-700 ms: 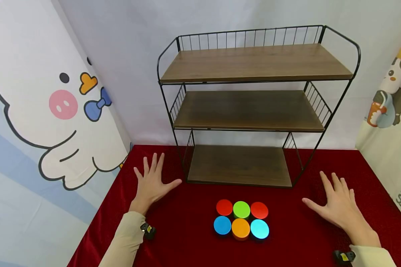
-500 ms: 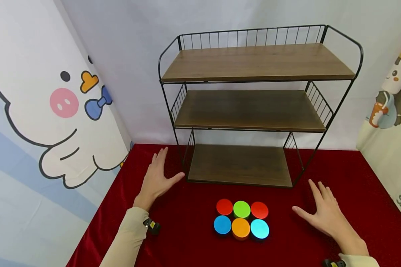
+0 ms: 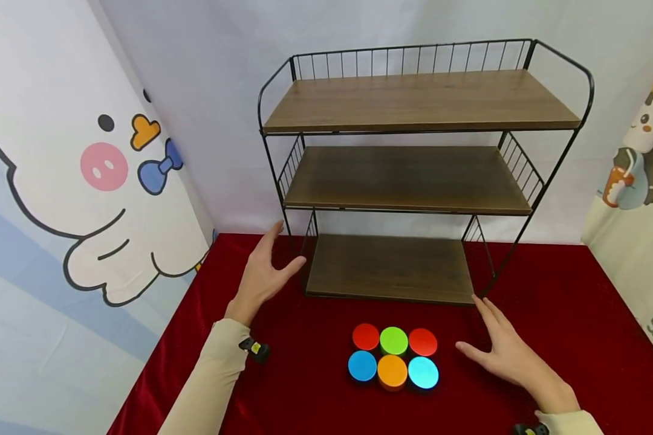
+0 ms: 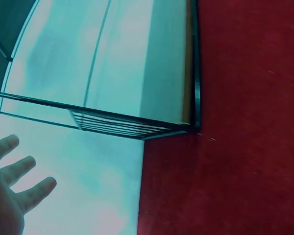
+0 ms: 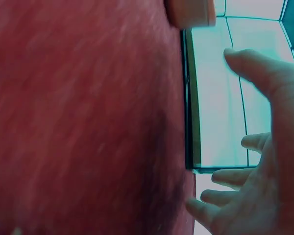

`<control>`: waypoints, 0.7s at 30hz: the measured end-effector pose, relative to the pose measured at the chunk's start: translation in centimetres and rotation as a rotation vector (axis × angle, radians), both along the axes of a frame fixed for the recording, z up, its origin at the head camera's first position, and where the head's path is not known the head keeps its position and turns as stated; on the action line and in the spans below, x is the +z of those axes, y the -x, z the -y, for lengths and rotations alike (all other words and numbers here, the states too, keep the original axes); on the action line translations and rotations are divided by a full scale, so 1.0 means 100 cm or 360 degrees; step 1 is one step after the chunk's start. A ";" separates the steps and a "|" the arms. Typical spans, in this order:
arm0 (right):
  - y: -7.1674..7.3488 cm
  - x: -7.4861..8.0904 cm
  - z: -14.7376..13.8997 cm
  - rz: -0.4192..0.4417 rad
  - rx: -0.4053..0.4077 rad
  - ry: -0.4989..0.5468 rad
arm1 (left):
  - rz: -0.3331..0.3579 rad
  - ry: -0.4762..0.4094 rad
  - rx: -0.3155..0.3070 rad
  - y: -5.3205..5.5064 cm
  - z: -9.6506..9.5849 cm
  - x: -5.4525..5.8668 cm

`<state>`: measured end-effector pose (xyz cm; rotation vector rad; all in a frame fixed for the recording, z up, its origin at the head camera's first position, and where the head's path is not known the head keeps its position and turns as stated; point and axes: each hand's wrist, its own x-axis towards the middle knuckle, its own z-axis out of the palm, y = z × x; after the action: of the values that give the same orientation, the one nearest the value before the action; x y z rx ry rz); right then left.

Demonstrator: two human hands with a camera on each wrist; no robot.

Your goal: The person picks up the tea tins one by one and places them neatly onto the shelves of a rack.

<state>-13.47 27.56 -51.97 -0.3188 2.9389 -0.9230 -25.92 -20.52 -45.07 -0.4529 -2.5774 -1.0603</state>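
My left hand [image 3: 262, 278] hovers by the left front of the shelf rack [image 3: 392, 269], thumb spread from straight fingers, holding nothing. To the right, my right hand [image 3: 514, 353] is also bare, its fingers extended and its thumb pointing at the discs. Between the hands, round coloured discs stand close together in two rows. The back row has a red disc [image 3: 366, 337], a green disc [image 3: 393, 342] and another red disc [image 3: 422, 342]. In front are a blue disc [image 3: 362, 367], an orange disc [image 3: 392, 372] and a light blue disc [image 3: 423, 373]. Neither hand touches them.
The rack has a black wire frame with a top board [image 3: 419, 99], a middle board [image 3: 408, 178] and a bottom board. It stands at the back of a dark red cloth [image 3: 315, 386]. Printed curtains [image 3: 43, 181] hang at both sides.
My right hand has moved left, closer to the discs and the rack's right front corner. The left hand has shifted slightly forward and right and turned. The discs have stayed in place.
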 end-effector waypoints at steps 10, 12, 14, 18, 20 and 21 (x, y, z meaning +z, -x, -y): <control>-0.003 0.004 0.011 -0.0008 0.0103 0.0048 | -0.0033 -0.0165 -0.0192 0.010 -0.011 0.021; -0.003 0.004 0.015 -0.0044 0.0145 0.0058 | -0.0056 -0.0208 -0.0221 0.012 -0.015 0.023; -0.002 0.004 0.020 -0.0066 0.0193 0.0065 | -0.0072 -0.0254 -0.0247 0.013 -0.018 0.025; -0.002 0.001 0.032 -0.0090 0.0286 0.0068 | -0.0082 -0.0342 -0.0277 0.014 -0.022 0.025; -0.001 0.000 0.037 -0.0102 0.0327 0.0061 | -0.0091 -0.0379 -0.0278 0.014 -0.024 0.025; -0.001 -0.001 0.040 -0.0108 0.0345 0.0059 | -0.0094 -0.0396 -0.0277 0.014 -0.025 0.025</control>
<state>-13.38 23.61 -52.08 -0.6677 2.8737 -0.9540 -27.33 -18.07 -42.58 -0.6415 -2.3471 -1.3835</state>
